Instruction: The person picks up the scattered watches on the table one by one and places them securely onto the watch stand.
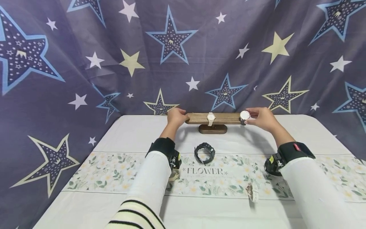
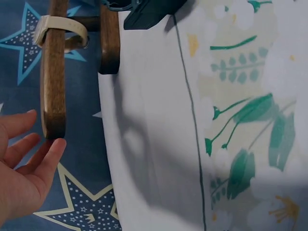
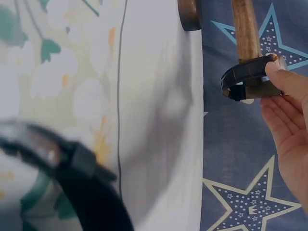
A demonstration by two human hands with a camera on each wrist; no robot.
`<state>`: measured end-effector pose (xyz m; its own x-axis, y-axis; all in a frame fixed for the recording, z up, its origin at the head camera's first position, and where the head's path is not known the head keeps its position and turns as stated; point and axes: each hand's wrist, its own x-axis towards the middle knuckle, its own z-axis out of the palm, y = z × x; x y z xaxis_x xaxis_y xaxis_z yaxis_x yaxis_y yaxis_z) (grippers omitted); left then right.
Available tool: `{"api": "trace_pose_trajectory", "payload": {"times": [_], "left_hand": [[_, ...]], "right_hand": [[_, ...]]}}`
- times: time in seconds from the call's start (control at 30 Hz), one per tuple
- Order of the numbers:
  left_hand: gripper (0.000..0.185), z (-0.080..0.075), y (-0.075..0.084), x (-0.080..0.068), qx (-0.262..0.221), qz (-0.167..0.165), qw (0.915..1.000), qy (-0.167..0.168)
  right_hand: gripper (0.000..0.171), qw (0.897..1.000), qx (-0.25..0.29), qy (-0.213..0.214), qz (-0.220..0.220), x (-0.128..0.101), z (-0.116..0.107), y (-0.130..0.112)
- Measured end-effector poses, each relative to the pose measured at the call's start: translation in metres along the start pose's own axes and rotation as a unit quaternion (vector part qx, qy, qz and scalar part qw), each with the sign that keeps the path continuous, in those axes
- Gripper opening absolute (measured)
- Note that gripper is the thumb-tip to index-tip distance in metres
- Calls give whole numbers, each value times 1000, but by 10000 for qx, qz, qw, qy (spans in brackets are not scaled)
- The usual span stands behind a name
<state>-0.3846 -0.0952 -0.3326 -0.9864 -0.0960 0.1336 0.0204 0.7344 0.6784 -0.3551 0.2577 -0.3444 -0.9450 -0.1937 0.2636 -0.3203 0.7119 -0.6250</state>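
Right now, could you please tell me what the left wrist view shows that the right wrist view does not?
Only the left wrist view shows the cream-strapped watch looped round the wooden display bar and the left hand, fingers straight at the bar's end. Only the right wrist view shows the right hand pinching the dark-strapped watch at the bar's other end, plus a blurred black strap close to the camera. Both show the bar, its wooden base, the white floral table runner and the blue star-printed backdrop cloth.
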Motion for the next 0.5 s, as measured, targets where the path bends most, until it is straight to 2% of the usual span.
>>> {"api": "trace_pose_trajectory", "payload": {"times": [0.23, 0.33, 0.5], "left_hand": [[35, 2, -4, 0, -95, -289, 9995, -72], [35, 3, -3, 1, -63, -316, 9995, 7], [34, 5, 0, 1, 71, -337, 9994, -70]], "right_hand": [[59, 9988, 355, -343, 11, 11, 9, 0], [60, 9977, 498, -470, 20, 13, 11, -1], [58, 9969, 518, -584, -23, 14, 13, 1]]}}
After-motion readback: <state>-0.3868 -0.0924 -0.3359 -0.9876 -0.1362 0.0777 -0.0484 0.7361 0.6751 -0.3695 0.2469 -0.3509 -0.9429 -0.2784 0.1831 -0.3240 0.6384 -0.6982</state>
